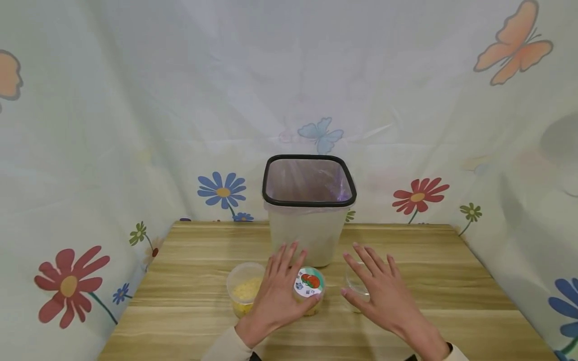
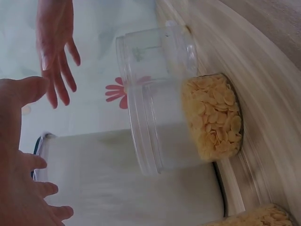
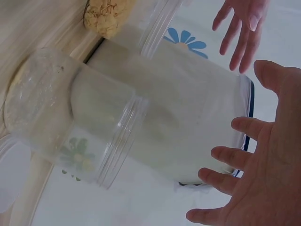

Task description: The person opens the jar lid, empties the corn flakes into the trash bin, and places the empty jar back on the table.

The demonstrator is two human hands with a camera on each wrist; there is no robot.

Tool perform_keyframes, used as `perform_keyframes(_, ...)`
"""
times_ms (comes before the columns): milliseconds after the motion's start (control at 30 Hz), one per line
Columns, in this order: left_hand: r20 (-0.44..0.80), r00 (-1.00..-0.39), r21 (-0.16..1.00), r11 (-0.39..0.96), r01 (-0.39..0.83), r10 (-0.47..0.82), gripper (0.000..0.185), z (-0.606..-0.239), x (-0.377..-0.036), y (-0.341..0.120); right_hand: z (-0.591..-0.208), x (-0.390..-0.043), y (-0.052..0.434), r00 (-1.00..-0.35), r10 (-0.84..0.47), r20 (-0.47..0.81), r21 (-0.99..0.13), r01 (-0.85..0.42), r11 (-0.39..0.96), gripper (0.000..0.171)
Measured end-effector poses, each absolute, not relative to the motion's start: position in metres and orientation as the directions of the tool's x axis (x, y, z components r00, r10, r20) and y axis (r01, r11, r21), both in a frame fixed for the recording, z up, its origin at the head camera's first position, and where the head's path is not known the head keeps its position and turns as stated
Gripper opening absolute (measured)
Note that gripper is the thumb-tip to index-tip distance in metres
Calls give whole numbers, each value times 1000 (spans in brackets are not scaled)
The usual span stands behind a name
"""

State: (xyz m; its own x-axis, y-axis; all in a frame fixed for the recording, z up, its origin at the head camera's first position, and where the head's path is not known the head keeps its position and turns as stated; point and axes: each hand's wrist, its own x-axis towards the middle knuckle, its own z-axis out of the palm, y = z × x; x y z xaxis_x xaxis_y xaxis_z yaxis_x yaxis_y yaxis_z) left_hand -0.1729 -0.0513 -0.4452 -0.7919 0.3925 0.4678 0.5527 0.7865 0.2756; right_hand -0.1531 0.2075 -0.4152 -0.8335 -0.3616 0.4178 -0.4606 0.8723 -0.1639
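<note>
Hovering with fingers spread and grasping nothing, the left hand (image 1: 280, 291) is above the lidded cereal-filled clear plastic jar (image 1: 309, 291), the right hand (image 1: 384, 296) above the empty clear jar (image 1: 356, 288) on the wooden desk (image 1: 451, 281); nothing looks lifted yet.

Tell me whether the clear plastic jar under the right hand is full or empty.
Empty: the clear plastic jar holds nothing visible, only faint residue on its base, in the right wrist view.

clear glossy plastic jars (image 1: 308, 291), a matt wooden table (image 1: 451, 281), a frosted plastic bin (image 1: 309, 220), printed cloth backdrop (image 1: 135, 125).
</note>
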Motion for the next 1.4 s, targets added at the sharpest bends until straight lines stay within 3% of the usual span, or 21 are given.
perform_keyframes(333, 404, -817, 321, 772, 549, 412, 94, -453, -169, -55, -417, -155, 197, -825, -379, 420, -171, -482, 859, 72)
perform_keyframes(700, 370, -860, 502, 703, 504, 353, 104, -474, -175, -46, -420, -154, 193, -820, -387, 422, -167, -490, 856, 73)
perform_keyframes(1067, 194, -951, 783, 545, 298, 241, 119, -493, -182, -39, -422, -152, 190, -813, -388, 435, -158, -493, 856, 73)
perform_keyframes(1400, 94, -969, 863, 466, 194, 229, 125, -513, -189, -41, -424, -152, 188, -813, -386, 435, -171, -496, 852, 73)
